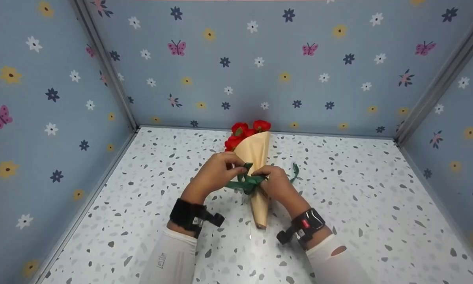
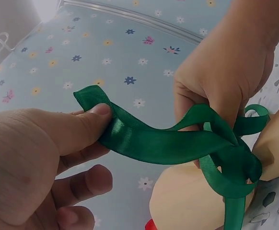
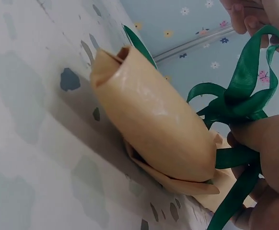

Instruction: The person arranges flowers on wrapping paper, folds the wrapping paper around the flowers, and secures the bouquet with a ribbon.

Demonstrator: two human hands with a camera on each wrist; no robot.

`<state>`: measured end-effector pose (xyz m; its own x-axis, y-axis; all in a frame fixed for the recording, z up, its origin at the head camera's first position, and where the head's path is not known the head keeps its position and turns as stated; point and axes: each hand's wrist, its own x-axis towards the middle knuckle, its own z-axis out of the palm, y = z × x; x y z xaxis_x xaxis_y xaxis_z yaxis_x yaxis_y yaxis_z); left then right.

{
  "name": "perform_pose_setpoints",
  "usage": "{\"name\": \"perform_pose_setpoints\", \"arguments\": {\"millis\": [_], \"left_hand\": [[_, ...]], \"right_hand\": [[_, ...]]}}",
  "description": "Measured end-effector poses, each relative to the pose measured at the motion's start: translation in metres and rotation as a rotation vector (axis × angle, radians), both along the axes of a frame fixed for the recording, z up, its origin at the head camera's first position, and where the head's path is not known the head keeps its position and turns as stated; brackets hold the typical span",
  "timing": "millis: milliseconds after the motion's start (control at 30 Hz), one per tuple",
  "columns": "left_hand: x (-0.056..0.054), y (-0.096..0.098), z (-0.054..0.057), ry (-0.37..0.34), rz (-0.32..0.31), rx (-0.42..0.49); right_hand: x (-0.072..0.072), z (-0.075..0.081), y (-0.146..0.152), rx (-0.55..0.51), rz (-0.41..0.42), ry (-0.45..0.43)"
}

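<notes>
A bouquet of red flowers (image 1: 235, 142) in tan wrapping paper (image 1: 260, 209) lies on the speckled table, blooms toward the back wall. Around its narrow part runs a green ribbon (image 1: 250, 184), looped and knotted on top. My left hand (image 1: 219, 170) pinches a doubled end of the ribbon between thumb and forefinger, lifted above the paper. The other left fingers (image 2: 84, 184) are bent and free. At the knot, my right hand (image 1: 276, 182) grips the ribbon close to the wrapping; its fingertips are partly hidden by the ribbon.
A loose ribbon tail (image 1: 295, 172) extends to the right of the bouquet. The white speckled tabletop (image 1: 350, 205) spreads on both sides. Patterned blue panels (image 1: 256, 79) enclose it at the back, left and right. Both wrists wear black straps (image 1: 186, 215) with small cameras.
</notes>
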<state>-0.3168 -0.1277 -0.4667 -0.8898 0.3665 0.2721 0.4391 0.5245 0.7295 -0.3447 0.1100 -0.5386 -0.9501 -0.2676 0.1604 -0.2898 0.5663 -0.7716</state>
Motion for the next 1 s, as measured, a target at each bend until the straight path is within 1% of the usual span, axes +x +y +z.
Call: {"name": "perform_pose_setpoints", "arguments": {"millis": [100, 300, 367, 433, 533, 633, 700, 767, 867, 1000], "left_hand": [[0.0, 0.0, 0.0, 0.005, 0.001, -0.002], [-0.001, 0.0, 0.001, 0.0, -0.001, -0.005], [-0.001, 0.0, 0.0, -0.004, 0.004, -0.008], [-0.001, 0.0, 0.0, -0.006, 0.01, -0.013], [-0.001, 0.0, 0.0, -0.007, 0.017, -0.022], [-0.001, 0.0, 0.0, -0.011, 0.022, -0.029], [-0.001, 0.0, 0.001, -0.014, 0.023, -0.032], [0.0, 0.0, 0.001, -0.016, 0.023, -0.033], [0.0, 0.0, 0.001, -0.012, 0.02, -0.029], [0.0, 0.001, 0.001, 0.0, 0.016, -0.033]], "right_hand": [[-0.001, 0.001, 0.005, -0.029, 0.043, -0.016], [-0.009, 0.001, 0.019, -0.025, 0.199, -0.022], [-0.011, 0.001, 0.023, -0.027, 0.222, -0.018], [-0.011, 0.002, 0.026, -0.066, 0.23, -0.042], [-0.011, 0.003, 0.027, -0.158, 0.207, -0.083], [-0.011, 0.005, 0.025, -0.193, 0.152, -0.072], [-0.011, 0.004, 0.022, -0.172, 0.094, -0.045], [-0.011, 0.004, 0.02, -0.129, 0.053, -0.027], [-0.011, 0.003, 0.018, -0.1, 0.014, -0.049], [-0.011, 0.002, 0.015, -0.101, -0.016, -0.104]]}}
